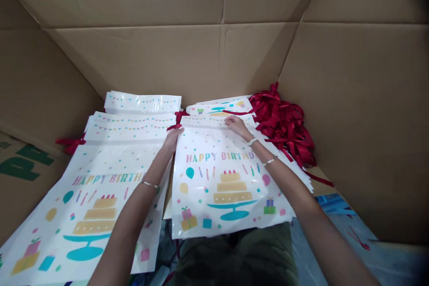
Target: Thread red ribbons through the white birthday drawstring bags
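Note:
A white plastic gift bag printed "HAPPY BIRTHDAY" with a tiered cake lies in front of me, on more bags like it. My left hand is closed on its upper left edge, next to a red ribbon. My right hand rests at the bag's upper band with fingers curled together; what they hold, if anything, is hidden. Just above those fingers, a ribbon strip reaches left from the tangled red ribbon pile.
A stack of the same bags lies to the left, with red ribbon at its edge. More bags lie behind. Cardboard walls enclose the back and sides. Blue plastic is at lower right.

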Demonstrator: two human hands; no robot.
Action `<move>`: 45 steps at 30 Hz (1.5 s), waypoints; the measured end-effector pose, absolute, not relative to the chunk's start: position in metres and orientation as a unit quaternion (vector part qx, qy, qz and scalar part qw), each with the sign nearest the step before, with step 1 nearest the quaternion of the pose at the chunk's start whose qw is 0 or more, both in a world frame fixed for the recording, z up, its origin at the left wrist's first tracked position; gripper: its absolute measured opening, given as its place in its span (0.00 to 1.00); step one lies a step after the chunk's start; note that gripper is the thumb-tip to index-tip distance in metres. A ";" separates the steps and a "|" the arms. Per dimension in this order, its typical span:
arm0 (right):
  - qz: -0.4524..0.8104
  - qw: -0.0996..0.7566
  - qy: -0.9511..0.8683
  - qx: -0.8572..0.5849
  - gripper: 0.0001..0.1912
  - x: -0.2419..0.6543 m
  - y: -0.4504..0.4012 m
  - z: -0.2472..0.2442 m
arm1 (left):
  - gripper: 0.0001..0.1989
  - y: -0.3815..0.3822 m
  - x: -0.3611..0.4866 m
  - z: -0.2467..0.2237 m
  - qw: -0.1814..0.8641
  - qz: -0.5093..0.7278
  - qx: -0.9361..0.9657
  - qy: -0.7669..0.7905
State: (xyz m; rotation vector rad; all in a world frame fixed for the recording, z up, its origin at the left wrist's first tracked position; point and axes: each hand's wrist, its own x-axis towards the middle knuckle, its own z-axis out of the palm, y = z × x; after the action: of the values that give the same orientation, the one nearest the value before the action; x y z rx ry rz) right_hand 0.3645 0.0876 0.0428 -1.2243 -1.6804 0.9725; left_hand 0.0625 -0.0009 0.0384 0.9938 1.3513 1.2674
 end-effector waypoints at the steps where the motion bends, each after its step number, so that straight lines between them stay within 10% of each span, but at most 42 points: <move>1: 0.355 0.422 -0.654 -0.519 0.07 0.392 0.088 0.033 | 0.16 0.001 0.058 0.037 0.491 0.556 0.381 0.552; 12: 0.094 0.213 -0.780 -0.580 0.27 0.466 0.055 -0.019 | 0.03 0.004 0.023 0.040 0.500 0.676 0.228 0.491; 23: 0.010 0.105 -0.813 -0.573 0.27 0.448 0.043 -0.003 | 0.12 0.006 0.024 0.017 0.394 0.680 0.239 0.570; 45: 0.009 0.111 -0.804 -0.584 0.28 0.436 0.037 -0.004 | 0.06 -0.005 0.006 0.001 0.394 0.712 0.186 0.550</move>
State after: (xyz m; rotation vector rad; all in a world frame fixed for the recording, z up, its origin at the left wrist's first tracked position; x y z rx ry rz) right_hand 0.4356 0.0372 -0.0043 -1.7163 -2.3612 0.0257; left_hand 0.0058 -0.0046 0.0006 0.4713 1.3967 1.8072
